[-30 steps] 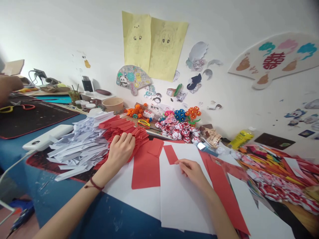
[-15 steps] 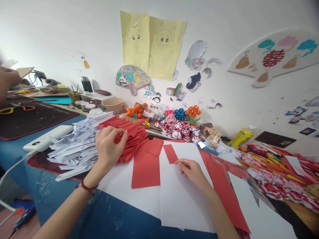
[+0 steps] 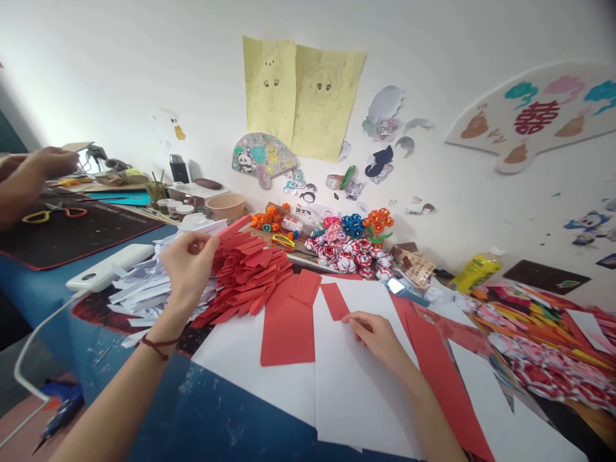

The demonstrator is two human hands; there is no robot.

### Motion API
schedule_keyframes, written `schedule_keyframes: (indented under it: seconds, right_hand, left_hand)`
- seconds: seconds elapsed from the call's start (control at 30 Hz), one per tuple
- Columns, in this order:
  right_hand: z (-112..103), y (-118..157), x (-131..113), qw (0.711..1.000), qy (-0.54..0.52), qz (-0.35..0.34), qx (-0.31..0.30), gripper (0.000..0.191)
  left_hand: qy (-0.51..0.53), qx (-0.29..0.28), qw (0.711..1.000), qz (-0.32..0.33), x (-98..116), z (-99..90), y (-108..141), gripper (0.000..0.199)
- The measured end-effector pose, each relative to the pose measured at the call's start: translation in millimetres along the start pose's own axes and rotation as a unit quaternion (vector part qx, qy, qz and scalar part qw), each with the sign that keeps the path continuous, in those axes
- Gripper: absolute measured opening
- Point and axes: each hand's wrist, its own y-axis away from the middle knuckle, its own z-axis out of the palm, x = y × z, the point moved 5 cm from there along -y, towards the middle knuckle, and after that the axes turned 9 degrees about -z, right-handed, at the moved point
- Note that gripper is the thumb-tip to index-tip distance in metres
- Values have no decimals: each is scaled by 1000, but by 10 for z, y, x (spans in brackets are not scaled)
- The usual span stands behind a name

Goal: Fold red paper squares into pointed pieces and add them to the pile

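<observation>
My left hand (image 3: 188,266), with a cord bracelet at its wrist, is raised over the paper piles, thumb and forefinger pinched together. From its fingertips a folded red paper strip (image 3: 234,226) points up and right. Below and beside it lie a heap of red folded strips (image 3: 250,276) and a heap of white folded strips (image 3: 139,289). My right hand (image 3: 378,333) rests on a white sheet (image 3: 360,391), fingers closed at the lower corner of a small red paper rectangle (image 3: 334,300). Left of that sheet lies a larger red sheet (image 3: 287,333) with smaller red pieces on top.
A white power bank (image 3: 110,264) with a cable lies at left. Beyond it, another person's hand (image 3: 43,167) is above a black mat with scissors (image 3: 52,213). Paper flowers (image 3: 346,247) line the wall. A glue gun (image 3: 60,410) is at lower left; coloured strips (image 3: 529,308) lie right.
My left hand has moved left and slightly up, away from the red heap, with a red strip now showing at its fingertips. My right hand stays by the small rectangle. The other person's hand shows more.
</observation>
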Motion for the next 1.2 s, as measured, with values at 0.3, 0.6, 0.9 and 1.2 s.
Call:
schedule_keyframes:
  seconds: [0.3, 0.6, 0.9, 1.2]
  right_hand:
    - [0, -1, 28, 1000, 13, -2, -13, 33]
    - [-1, 1, 29, 1000, 26, -2, -11, 34]
    - [3, -5, 62, 999, 31, -1, -12, 33]
    - [-4, -2, 77, 999, 35, -15, -12, 32]
  left_hand:
    - [-9, -11, 1000, -3, 71, 97, 40, 24]
    - [-65, -11, 998, 3, 84, 138, 3, 25]
    - [-122, 38, 987, 97, 259, 32, 276, 30]
    - [-361, -218, 879, 225, 86, 202, 974, 35]
